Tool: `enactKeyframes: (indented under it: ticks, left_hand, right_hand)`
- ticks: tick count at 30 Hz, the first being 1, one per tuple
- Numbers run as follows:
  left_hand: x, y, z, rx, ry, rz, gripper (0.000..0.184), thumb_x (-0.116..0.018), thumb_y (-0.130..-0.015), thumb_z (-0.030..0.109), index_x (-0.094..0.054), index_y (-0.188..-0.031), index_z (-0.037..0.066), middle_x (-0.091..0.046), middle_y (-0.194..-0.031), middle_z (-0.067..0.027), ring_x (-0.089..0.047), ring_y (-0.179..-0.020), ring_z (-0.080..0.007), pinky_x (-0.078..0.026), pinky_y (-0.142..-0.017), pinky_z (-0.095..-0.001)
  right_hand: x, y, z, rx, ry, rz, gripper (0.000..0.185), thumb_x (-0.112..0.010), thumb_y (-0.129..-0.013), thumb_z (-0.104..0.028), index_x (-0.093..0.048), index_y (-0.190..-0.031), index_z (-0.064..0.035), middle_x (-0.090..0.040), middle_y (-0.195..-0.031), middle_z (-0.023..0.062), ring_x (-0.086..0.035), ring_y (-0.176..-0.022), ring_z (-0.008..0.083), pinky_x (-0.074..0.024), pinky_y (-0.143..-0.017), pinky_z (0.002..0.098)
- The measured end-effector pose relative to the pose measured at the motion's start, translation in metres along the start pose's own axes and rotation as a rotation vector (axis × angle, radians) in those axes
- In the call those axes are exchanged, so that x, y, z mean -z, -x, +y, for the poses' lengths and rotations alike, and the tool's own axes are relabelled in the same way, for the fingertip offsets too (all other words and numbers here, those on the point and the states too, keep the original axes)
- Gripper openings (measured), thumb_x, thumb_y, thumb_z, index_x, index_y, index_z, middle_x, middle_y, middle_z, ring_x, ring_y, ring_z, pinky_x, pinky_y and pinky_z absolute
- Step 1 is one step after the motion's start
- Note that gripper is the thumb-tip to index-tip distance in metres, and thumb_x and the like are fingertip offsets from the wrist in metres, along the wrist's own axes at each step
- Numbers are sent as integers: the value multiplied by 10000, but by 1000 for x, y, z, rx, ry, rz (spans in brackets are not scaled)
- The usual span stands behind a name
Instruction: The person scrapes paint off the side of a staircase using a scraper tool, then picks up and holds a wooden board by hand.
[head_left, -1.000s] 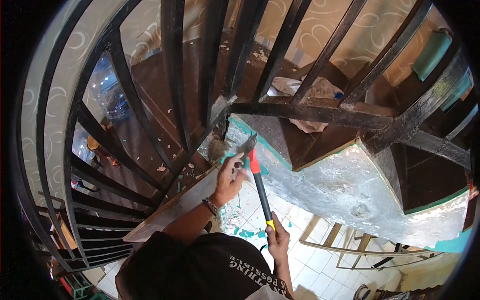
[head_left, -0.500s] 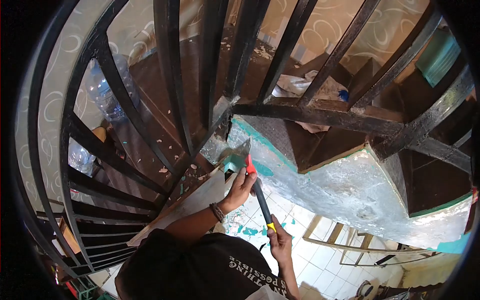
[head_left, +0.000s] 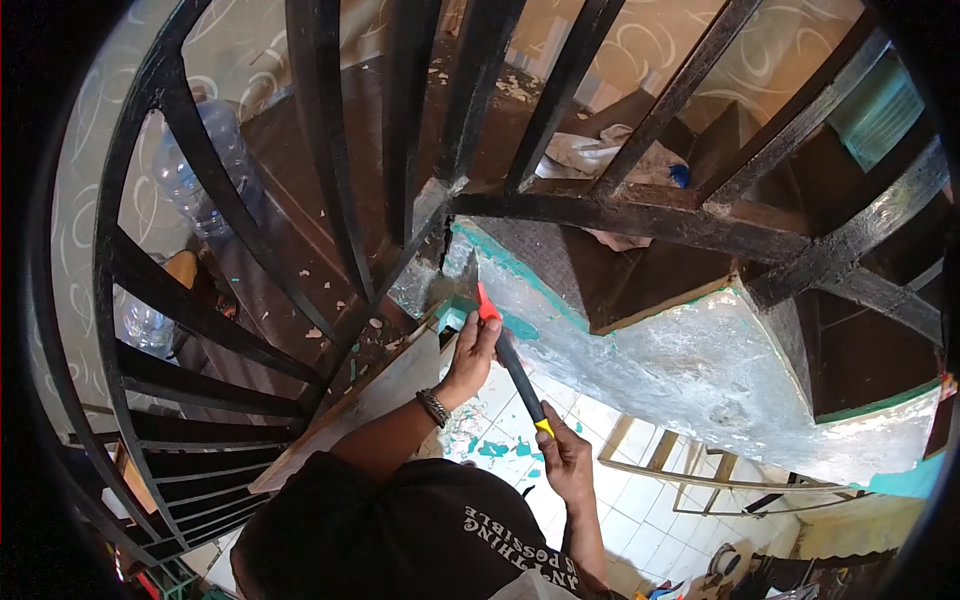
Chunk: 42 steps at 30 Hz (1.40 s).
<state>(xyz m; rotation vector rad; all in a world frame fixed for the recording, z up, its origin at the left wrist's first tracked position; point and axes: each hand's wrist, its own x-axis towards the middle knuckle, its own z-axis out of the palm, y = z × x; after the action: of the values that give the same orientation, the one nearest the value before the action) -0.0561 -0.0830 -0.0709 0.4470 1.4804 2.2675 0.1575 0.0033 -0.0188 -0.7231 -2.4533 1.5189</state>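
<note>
Both hands are on a long-handled scraper (head_left: pixel 520 375) with a red head, dark handle and yellow collar. My left hand (head_left: pixel 470 362), with a braided bracelet at the wrist, is closed on it just below the red head. Lower down, my right hand (head_left: pixel 568 462) wraps the end by the yellow collar. The metal blade (head_left: pixel 473 265) points up at the side wall (head_left: pixel 660 375) of the staircase, near a corner below the railing; whether its edge touches cannot be made out. Teal paint patches (head_left: pixel 520 327) remain on this grey, scraped wall.
Dark railing bars (head_left: pixel 465 100) stand close above and left of the hands. Large plastic bottles (head_left: pixel 205 170) and a crumpled cloth (head_left: pixel 610 160) rest on the brown steps. Teal paint flakes (head_left: pixel 492 449) litter the white tile floor below. A wooden ladder (head_left: pixel 690 475) lies at lower right.
The view has shifted slightly. The scraper, held in both hands, has its blade a little higher and further left toward the wall's corner. Both hands keep their grip.
</note>
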Motion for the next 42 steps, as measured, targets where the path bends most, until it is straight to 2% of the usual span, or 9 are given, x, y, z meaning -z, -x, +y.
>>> enactKeyframes:
  ticks: [9, 13, 15, 18, 21, 27, 30, 35, 42]
  left_hand:
    - [-1, -4, 0, 34, 132, 25, 322, -487, -1002, 403, -465, -1009, 82, -547, -788, 5, -517, -651, -70, -439, -561, -230]
    - [0, 4, -4, 83, 45, 59, 287, -488, -1004, 385, -466, -1052, 102, -535, -833, 27, -536, -693, -66, -472, -593, -233]
    - [5, 9, -19, 139, 52, 109, 275, -488, -1005, 379, -468, -1067, 112, -529, -856, 33, -542, -710, -65, -485, -609, -237]
    - [26, 5, -52, 225, 146, 95, 375, -505, -978, 464, -468, -1191, 158, -512, -1004, 13, -555, -893, -103, -509, -777, -323]
    - [30, 9, -64, 259, 245, 69, 360, -517, -973, 461, -466, -1155, 155, -515, -1003, 10, -580, -870, -118, -522, -778, -340]
    - [31, -5, -57, 206, 311, 95, 285, -516, -986, 406, -483, -1083, 141, -533, -900, -2, -586, -779, -114, -552, -687, -333]
    - [22, -5, -34, 237, 407, 112, 268, -521, -987, 386, -488, -1065, 132, -538, -859, -10, -581, -739, -114, -568, -640, -330]
    - [14, -3, -11, 331, 620, 101, 317, -563, -962, 401, -499, -1069, 110, -553, -840, -31, -596, -721, -149, -568, -679, -347]
    - [22, -3, 6, 391, 715, -37, 328, -571, -957, 404, -501, -1052, 98, -587, -792, -54, -621, -717, -164, -567, -700, -352]
  right_hand:
    - [2, -8, -2, 28, -18, 3, 518, -596, -962, -332, -512, -1347, 5, -555, -779, 9, -455, -690, 76, -430, -662, 237]
    - [-1, -10, 13, 37, -1, -45, 507, -594, -962, -321, -525, -1323, 29, -665, -1127, 153, -556, -947, 101, -460, -822, 262]
    - [-13, -12, 23, -10, 71, -60, 497, -591, -965, -309, -525, -1322, 31, -666, -1117, 150, -555, -943, 96, -459, -821, 255]
    - [-17, -18, 21, -5, 65, -62, 460, -593, -967, -278, -531, -1338, -13, -663, -903, 88, -539, -793, 88, -462, -749, 243]
    - [-11, -21, 18, 1, 42, -90, 448, -592, -968, -278, -538, -1339, -33, -584, -728, 30, -484, -677, 89, -450, -676, 239]
    - [-13, -25, 4, -1, 7, -120, 475, -654, -924, -286, -570, -1292, 2, -651, -1038, 140, -597, -972, 174, -454, -895, 294]
    - [7, -14, -55, 263, -139, -147, 492, -741, -776, -87, -611, -1249, -48, -483, -1375, 196, -526, -1212, 302, -426, -973, 341]
    - [6, -10, -90, 322, -22, -197, 409, -610, -720, 24, -656, -1125, -15, -583, -1241, 202, -580, -1141, 308, -448, -961, 367]
    - [2, -14, -107, 335, -153, -152, 263, -589, -792, -110, -683, -1007, 9, -652, -1058, 179, -633, -993, 280, -486, -895, 362]
